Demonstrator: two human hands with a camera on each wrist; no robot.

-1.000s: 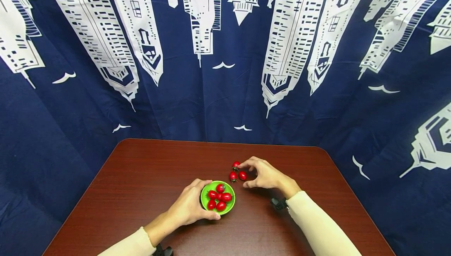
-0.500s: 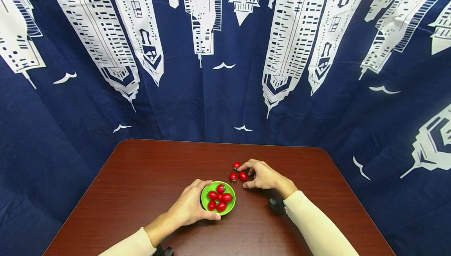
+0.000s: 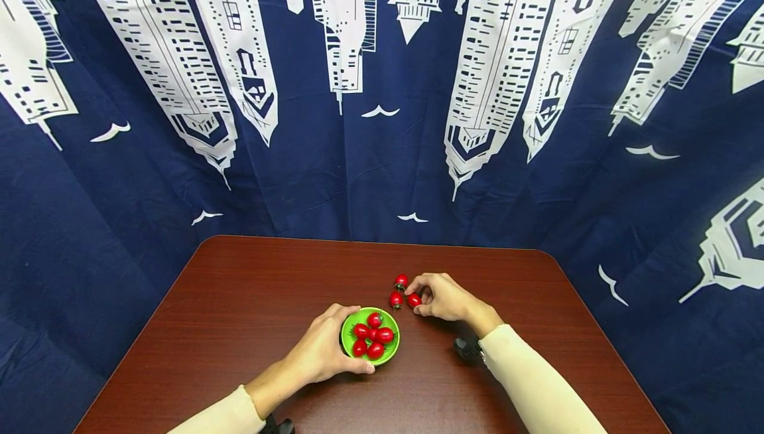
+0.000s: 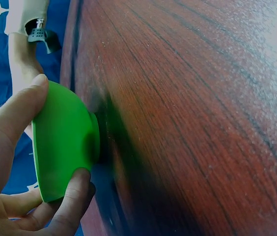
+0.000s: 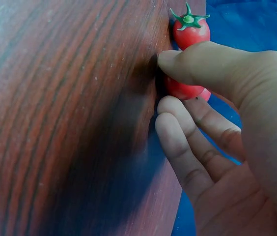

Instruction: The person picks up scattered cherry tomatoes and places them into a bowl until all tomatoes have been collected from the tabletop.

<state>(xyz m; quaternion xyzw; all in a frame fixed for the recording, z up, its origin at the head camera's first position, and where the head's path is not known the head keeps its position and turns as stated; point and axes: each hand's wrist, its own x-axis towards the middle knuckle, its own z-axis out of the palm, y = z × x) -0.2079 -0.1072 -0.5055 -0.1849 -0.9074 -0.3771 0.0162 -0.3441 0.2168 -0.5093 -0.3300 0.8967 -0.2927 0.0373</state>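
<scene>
My left hand (image 3: 322,349) grips a green bowl (image 4: 62,137), thumb on the near side and fingers on the far side. Several red cherry tomatoes (image 3: 375,333) lie inside the bowl. To the bowl's upper right, my right hand (image 3: 449,299) pinches a cherry tomato (image 5: 181,90) between thumb and fingers, down at the tabletop. Two more loose tomatoes are just left of those fingers: one farther back (image 3: 401,281) and one nearer the bowl (image 3: 396,300). In the right wrist view, a tomato with a green stem star (image 5: 192,32) shows beyond the thumb.
The brown wooden table (image 3: 262,275) has rounded far corners. Behind it hangs a dark blue cloth (image 3: 310,175) printed with white buildings and birds. A black wrist device (image 3: 467,349) sits at the right cuff.
The right thumb and fingers have closed in on the nearest loose tomato, which has shifted slightly to the right. The left hand and bowl stay in place.
</scene>
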